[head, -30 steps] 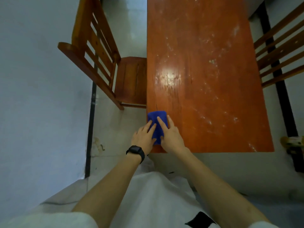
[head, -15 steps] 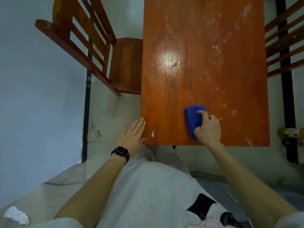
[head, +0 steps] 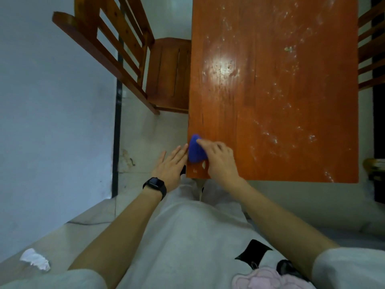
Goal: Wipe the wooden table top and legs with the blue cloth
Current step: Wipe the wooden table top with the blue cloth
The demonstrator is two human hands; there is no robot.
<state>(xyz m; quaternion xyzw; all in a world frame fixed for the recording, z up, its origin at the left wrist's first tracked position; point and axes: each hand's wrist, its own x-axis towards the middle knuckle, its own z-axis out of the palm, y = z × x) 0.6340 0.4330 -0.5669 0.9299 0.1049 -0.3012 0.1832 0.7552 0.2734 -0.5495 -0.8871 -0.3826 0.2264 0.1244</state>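
Observation:
The wooden table (head: 281,97) fills the upper right, its top reddish-brown with pale dusty specks. The blue cloth (head: 195,150) lies bunched at the table's near left corner. My right hand (head: 219,159) grips the cloth with curled fingers and presses it to the top. My left hand (head: 171,165), with a black watch on its wrist, is held flat with straight fingers just off the table's left edge, fingertips next to the cloth. The table legs are hidden below the top.
A wooden slatted chair (head: 166,71) stands tucked at the table's left side. Another chair's slats (head: 370,49) show at the right edge. A pale wall (head: 52,122) runs close on the left. A crumpled white scrap (head: 35,259) lies on the floor at lower left.
My right hand has drawn the blue cloth leftward from the near middle of the top to the near left corner. My left hand stayed flat beside the table edge.

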